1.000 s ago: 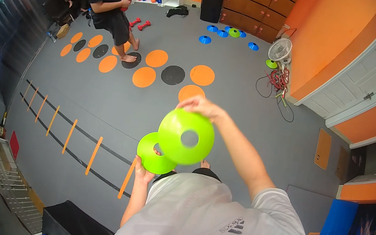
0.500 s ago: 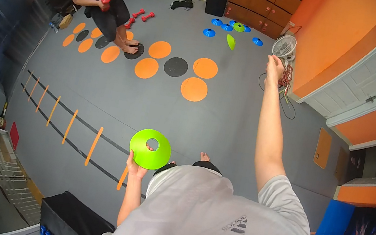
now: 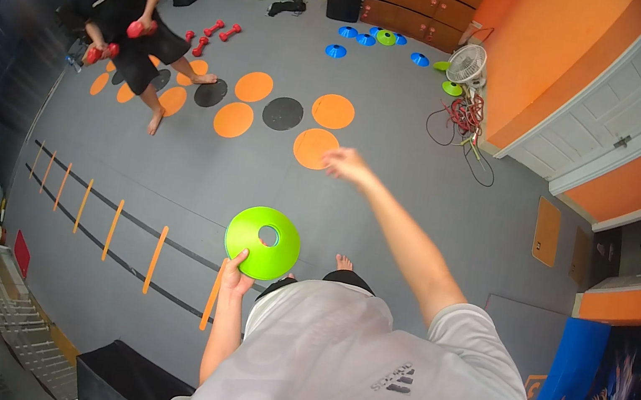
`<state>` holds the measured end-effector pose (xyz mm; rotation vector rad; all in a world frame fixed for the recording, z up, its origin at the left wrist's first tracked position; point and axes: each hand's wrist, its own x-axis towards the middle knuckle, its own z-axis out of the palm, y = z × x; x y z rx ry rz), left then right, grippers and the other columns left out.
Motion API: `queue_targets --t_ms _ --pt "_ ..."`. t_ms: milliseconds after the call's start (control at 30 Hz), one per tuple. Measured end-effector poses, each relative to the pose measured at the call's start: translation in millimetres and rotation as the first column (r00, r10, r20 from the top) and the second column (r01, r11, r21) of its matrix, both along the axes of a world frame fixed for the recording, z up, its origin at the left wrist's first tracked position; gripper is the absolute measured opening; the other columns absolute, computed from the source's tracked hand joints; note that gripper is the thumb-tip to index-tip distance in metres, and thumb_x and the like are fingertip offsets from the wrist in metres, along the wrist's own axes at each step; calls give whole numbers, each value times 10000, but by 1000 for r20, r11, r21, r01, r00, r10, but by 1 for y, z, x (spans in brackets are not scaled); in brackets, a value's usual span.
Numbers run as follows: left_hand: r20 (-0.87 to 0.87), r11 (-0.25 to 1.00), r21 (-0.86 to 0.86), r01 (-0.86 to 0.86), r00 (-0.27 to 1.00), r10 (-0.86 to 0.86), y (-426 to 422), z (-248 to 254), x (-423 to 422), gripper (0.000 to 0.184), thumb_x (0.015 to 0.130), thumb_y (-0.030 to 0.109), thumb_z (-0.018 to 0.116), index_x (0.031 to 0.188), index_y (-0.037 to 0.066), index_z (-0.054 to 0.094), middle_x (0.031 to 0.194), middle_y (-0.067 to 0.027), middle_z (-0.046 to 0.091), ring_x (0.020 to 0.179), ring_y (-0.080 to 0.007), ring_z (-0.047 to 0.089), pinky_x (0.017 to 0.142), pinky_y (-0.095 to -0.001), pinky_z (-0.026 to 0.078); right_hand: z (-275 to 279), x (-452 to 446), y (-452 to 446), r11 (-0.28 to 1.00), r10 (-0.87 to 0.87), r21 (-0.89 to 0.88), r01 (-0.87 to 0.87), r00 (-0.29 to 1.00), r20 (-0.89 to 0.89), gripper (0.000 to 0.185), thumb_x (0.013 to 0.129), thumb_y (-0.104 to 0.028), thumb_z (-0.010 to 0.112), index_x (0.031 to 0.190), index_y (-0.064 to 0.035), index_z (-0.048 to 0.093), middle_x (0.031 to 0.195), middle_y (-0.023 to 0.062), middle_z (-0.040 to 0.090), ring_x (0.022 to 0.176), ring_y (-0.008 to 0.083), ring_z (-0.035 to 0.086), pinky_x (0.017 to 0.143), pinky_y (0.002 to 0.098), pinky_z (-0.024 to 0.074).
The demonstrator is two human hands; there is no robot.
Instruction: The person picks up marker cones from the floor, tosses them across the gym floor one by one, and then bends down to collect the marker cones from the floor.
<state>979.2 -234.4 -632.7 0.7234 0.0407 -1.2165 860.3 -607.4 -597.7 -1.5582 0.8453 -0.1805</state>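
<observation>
My left hand [image 3: 238, 275] grips a lime-green disc cone [image 3: 282, 253] by its lower edge, thumb on its face, with the round centre hole showing; whether more cones are stacked beneath is unclear. My right hand [image 3: 350, 165] is stretched out ahead, holding nothing, its fingers apart, over the edge of an orange floor disc [image 3: 314, 148]. At the far side lie several blue cones [image 3: 335, 51] and a green cone [image 3: 387, 37]. Another green cone [image 3: 452, 88] is by the fan.
A person [image 3: 128, 7] holding red dumbbells stands at upper left, near orange and black discs. A ladder [image 3: 114, 230] lies along the left floor. A fan [image 3: 468, 64] with tangled cords [image 3: 466, 116] stands at the right wall. A black box [image 3: 129, 380] is at lower left.
A green cone left my right hand, flew across the room, and another green shape now shows beside the fan. My right arm has come back down. The other person has stepped sideways.
</observation>
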Motion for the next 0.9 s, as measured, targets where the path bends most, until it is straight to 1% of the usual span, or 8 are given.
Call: queue_targets --t_ms 267,367,467,667,767,833,867,900 --pt "-14 996 23 82 997 -82 -28 14 -6 469 839 94 665 1268 22 489 1211 -129 579 1110 -291 573 955 -481 471 -14 12 97 907 420 56 -417 904 -72 577 802 -399 711 1230 -36 575 1131 154 632 851 181 649 723 316 538" --pt "26 996 10 91 995 -91 -31 19 -9 506 837 137 674 1287 18 477 1235 -141 569 1131 -299 563 966 -474 463 -15 7 105 815 215 -475 -332 934 -285 548 786 -363 741 1202 -35 599 1001 146 665 815 186 644 724 327 530" --pt "38 996 -26 86 996 -85 -34 19 -9 509 839 146 677 1289 17 478 1237 -140 569 1129 -298 565 963 -474 465 2 3 91 931 340 169 -322 936 -92 471 833 -287 719 1214 -48 579 992 108 640 900 181 603 758 315 509" --pt "29 987 -141 82 996 -79 -32 14 -6 519 849 210 683 1288 21 482 1247 -132 567 1137 -293 560 970 -467 460 36 -3 71 941 330 45 -337 938 108 262 835 -229 714 1007 -52 624 890 44 632 810 113 602 735 285 498" --pt "-62 990 -135 45 997 -53 -31 22 -10 494 864 257 666 1264 24 493 1210 -106 583 1139 -274 551 984 -447 449 61 -10 52 883 212 331 -333 912 352 202 848 -180 692 989 -52 625 892 32 637 815 103 603 749 275 499" --pt "-105 978 -205 46 992 -69 -28 17 -9 476 864 241 667 1246 15 492 1170 -108 590 1123 -263 553 983 -429 448 68 -24 18 938 125 252 -239 909 398 179 860 -143 666 996 -41 610 906 33 638 823 113 607 757 277 507" --pt "-126 970 -238 45 989 -77 -26 15 -9 468 864 233 668 1237 11 492 1150 -108 594 1115 -257 555 983 -420 448 60 -31 -9 961 -28 258 -95 900 434 216 851 -136 672 1019 -26 594 927 49 639 831 132 615 746 290 522" --pt "-116 972 -230 47 990 -75 -25 16 -8 462 867 237 663 1230 8 494 1135 -108 594 1112 -251 552 980 -414 449 51 -35 -33 890 -444 310 335 791 421 225 848 -115 658 1036 -17 583 940 77 638 814 151 621 706 300 534"
